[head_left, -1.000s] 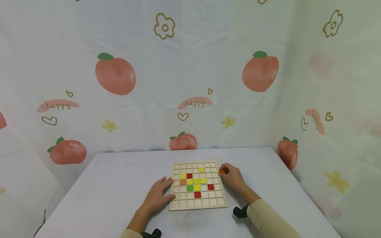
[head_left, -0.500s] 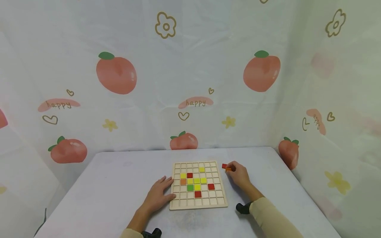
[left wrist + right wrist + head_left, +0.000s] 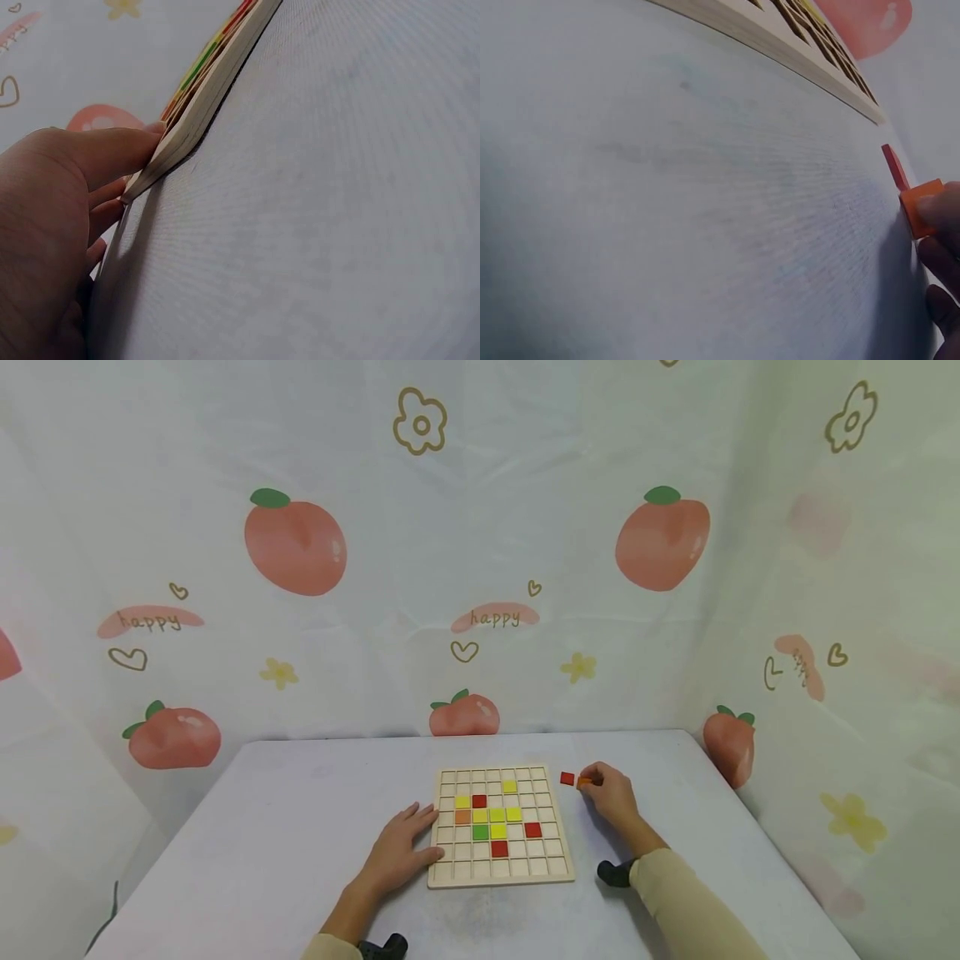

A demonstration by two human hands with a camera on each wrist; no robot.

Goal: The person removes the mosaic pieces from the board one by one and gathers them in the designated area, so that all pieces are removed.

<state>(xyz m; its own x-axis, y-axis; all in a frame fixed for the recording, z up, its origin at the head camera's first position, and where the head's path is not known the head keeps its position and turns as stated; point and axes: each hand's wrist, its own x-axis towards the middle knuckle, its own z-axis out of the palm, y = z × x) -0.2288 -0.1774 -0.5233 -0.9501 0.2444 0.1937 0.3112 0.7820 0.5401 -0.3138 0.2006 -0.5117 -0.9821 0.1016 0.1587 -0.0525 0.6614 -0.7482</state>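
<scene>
White tabletop (image 3: 330,785) beneath, the orange tile (image 3: 913,204) tilts.

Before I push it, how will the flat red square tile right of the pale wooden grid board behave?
The flat red square tile likely slides rather than rolls: it lies flat and has corners. It's probably stiff, its edges looking straight in the head view. Probably light, being far smaller than the right hand.

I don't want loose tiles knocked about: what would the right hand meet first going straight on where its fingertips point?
Probably the loose red tile, just beyond the orange tile that the right hand pinches, though depth is hard to judge.
</scene>
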